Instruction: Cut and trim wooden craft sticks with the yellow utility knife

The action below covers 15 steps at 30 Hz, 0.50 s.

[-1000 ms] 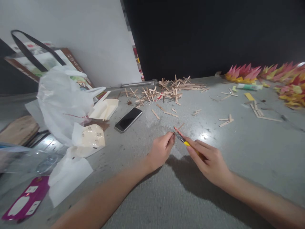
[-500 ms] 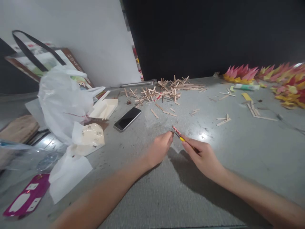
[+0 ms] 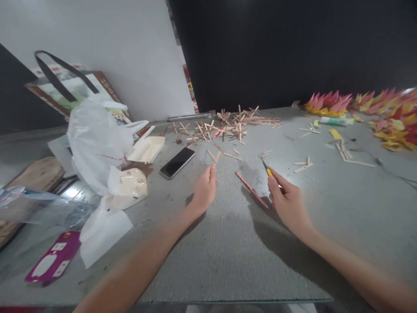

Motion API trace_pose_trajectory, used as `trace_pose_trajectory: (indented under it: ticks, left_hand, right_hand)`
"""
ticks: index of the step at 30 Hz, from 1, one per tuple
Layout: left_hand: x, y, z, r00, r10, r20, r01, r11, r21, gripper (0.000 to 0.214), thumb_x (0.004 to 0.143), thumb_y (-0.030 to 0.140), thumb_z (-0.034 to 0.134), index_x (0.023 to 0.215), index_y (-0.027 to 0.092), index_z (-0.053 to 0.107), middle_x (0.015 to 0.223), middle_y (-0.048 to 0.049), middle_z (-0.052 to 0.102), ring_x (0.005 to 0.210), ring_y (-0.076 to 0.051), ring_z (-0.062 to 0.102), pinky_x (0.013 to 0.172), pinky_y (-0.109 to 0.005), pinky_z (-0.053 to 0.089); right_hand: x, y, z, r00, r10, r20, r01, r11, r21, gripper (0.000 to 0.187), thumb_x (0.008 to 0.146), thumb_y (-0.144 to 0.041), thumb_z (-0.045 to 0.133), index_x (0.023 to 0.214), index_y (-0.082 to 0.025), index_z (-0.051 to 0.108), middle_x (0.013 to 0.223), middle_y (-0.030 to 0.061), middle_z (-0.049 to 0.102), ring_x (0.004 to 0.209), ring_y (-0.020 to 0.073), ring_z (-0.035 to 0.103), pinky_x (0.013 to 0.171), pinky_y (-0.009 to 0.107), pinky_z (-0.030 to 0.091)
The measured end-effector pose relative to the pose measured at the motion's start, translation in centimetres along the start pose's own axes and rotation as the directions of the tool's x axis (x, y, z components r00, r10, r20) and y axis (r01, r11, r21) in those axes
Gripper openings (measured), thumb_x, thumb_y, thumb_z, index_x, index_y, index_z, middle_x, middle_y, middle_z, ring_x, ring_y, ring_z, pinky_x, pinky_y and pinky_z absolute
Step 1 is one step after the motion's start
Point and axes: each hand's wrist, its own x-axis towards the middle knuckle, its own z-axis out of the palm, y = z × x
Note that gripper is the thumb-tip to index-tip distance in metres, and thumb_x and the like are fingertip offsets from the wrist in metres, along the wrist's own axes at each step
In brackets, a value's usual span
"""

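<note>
My left hand (image 3: 205, 189) is closed on a thin wooden craft stick (image 3: 216, 158), whose end pokes up past the fingertips. To its right, my right hand (image 3: 288, 200) grips a craft knife (image 3: 269, 171) with a yellow handle, its blade pointing away from me. A red patterned pencil (image 3: 250, 189) lies slantwise on the table between the two hands, touched by neither. Beyond the hands, a heap of wooden sticks (image 3: 239, 126), some crossed together, lies at the table's back. Short stick pieces (image 3: 266, 153) rest just past the knife tip.
A black phone (image 3: 177, 162) lies left of my left hand. Farther left are a white plastic bag (image 3: 97, 143), an open cream box (image 3: 149, 149) and a purple phone case (image 3: 54, 258). Pink-and-yellow paper flowers (image 3: 329, 104) and a glue tube (image 3: 335, 121) stand at the back right.
My hands have drawn apart: the left moved left with the stick, the right moved right and slightly up with the knife. The pencil between them now shows in full.
</note>
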Motion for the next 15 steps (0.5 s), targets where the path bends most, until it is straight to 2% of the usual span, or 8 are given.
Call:
trace_pose_trajectory:
  ticks: [1,3,5,7,10,13,15]
  left_hand:
    - [0.0,0.4,0.1,0.999,-0.028,0.045,0.035,0.986,-0.164,0.044,0.107,0.055,0.036,0.075,0.024,0.039,0.054,0.0059,0.038,0.047,-0.012,0.038,0.053,-0.028,0.031]
    - [-0.3,1.3,0.3,0.984,-0.044,0.173,0.119,0.884,-0.452,0.045,0.105,0.059,0.039,0.076,0.025,0.034,0.051,0.009,0.031,0.045,-0.01,0.029,0.051,-0.026,0.029]
    - [-0.8,2.4,0.5,0.965,-0.018,0.261,0.179,0.775,-0.606,0.045,0.103,0.06,0.043,0.077,0.025,0.032,0.049,0.0112,0.027,0.044,-0.009,0.021,0.05,-0.025,0.025]
    - [-1.3,3.3,0.6,0.95,0.015,0.312,0.206,0.72,-0.662,0.045,0.102,0.06,0.046,0.077,0.025,0.032,0.048,0.0118,0.026,0.044,-0.008,0.018,0.05,-0.025,0.024]
    - [-1.7,3.8,0.6,0.928,0.07,0.365,0.212,0.707,-0.675,0.045,0.104,0.056,0.045,0.075,0.025,0.031,0.048,0.0109,0.027,0.044,-0.008,0.019,0.051,-0.026,0.024]
    - [-1.5,3.7,0.5,0.93,0.066,0.362,0.191,0.754,-0.628,0.043,0.106,0.052,0.039,0.074,0.025,0.029,0.051,0.0092,0.029,0.046,-0.01,0.023,0.053,-0.027,0.027]
    - [-1.1,3.4,0.4,0.948,0.04,0.315,0.139,0.84,-0.524,0.043,0.107,0.05,0.037,0.073,0.024,0.031,0.055,0.0065,0.035,0.05,-0.012,0.032,0.056,-0.028,0.031]
  right_hand:
    - [0.1,0.0,-0.1,1.0,-0.013,-0.005,0.013,1.0,0.007,0.062,0.103,-0.057,0.048,0.147,-0.016,0.062,0.064,-0.0035,0.045,0.054,0.0123,0.038,0.048,0.024,0.033]
    - [0.1,-0.1,-0.3,0.999,-0.031,-0.014,0.032,0.999,0.006,0.064,0.103,-0.058,0.048,0.149,-0.016,0.06,0.065,-0.0036,0.047,0.053,0.0124,0.039,0.049,0.025,0.035]
    - [0.2,-0.3,-0.5,0.998,-0.05,-0.024,0.05,0.999,-0.004,0.066,0.102,-0.059,0.048,0.15,-0.015,0.058,0.066,-0.0034,0.049,0.053,0.0127,0.041,0.05,0.026,0.037]
    - [0.2,-0.5,-0.6,0.997,-0.071,-0.026,0.071,0.997,-0.018,0.066,0.101,-0.058,0.05,0.15,-0.014,0.058,0.068,-0.0025,0.053,0.054,0.0132,0.044,0.051,0.026,0.039]
    - [0.3,-0.6,-0.6,0.997,-0.069,-0.021,0.069,0.997,-0.034,0.063,0.099,-0.053,0.057,0.15,-0.016,0.054,0.08,0.0009,0.062,0.057,0.0141,0.051,0.053,0.028,0.043]
    - [0.3,-0.5,-0.2,0.999,-0.042,0.013,0.041,0.999,0.022,0.058,0.098,-0.049,0.058,0.146,-0.018,0.045,0.089,0.0025,0.066,0.058,0.0143,0.054,0.055,0.028,0.046]
    - [0.2,-0.5,-0.1,0.998,-0.038,0.055,0.034,0.997,0.07,0.05,0.101,-0.05,0.053,0.139,-0.019,0.042,0.092,0.0027,0.067,0.056,0.0139,0.055,0.055,0.029,0.047]
